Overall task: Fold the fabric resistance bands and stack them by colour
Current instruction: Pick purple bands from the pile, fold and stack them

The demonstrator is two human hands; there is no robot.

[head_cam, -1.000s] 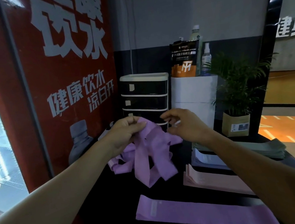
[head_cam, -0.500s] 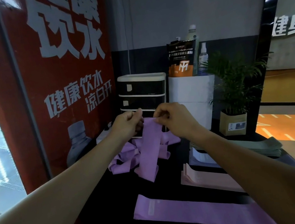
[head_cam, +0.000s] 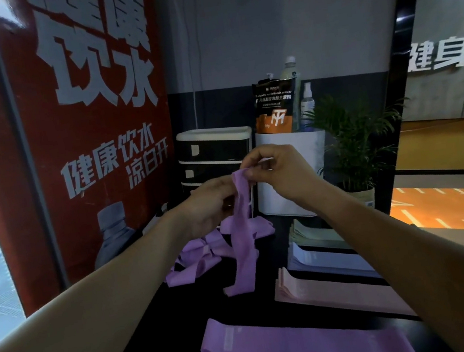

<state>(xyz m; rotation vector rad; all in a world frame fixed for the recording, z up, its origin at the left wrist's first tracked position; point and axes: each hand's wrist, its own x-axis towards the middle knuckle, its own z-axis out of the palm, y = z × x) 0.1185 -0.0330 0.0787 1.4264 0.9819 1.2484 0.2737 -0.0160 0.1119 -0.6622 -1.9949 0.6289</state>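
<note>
A purple fabric band [head_cam: 243, 243] hangs down from both my hands over the dark table. My right hand [head_cam: 281, 175] pinches its top end. My left hand [head_cam: 211, 205] grips it a little lower at its left edge. Behind it lies a loose heap of purple bands [head_cam: 194, 255]. A flat purple band [head_cam: 302, 345] lies near the front. To the right sit flat stacks: pink [head_cam: 330, 290], pale lavender-white [head_cam: 323, 258] and pale green [head_cam: 313, 233].
A red poster wall [head_cam: 85, 136] stands close on the left. At the back are a black and white drawer unit [head_cam: 215, 154], a white box [head_cam: 299, 172] with a pouch and bottles on top, and a potted plant [head_cam: 355, 146]. The table's right edge drops to an orange floor.
Both hands have lifted one purple band up out of the heap, so it now hangs straight and long. The right hand rose higher than the left.
</note>
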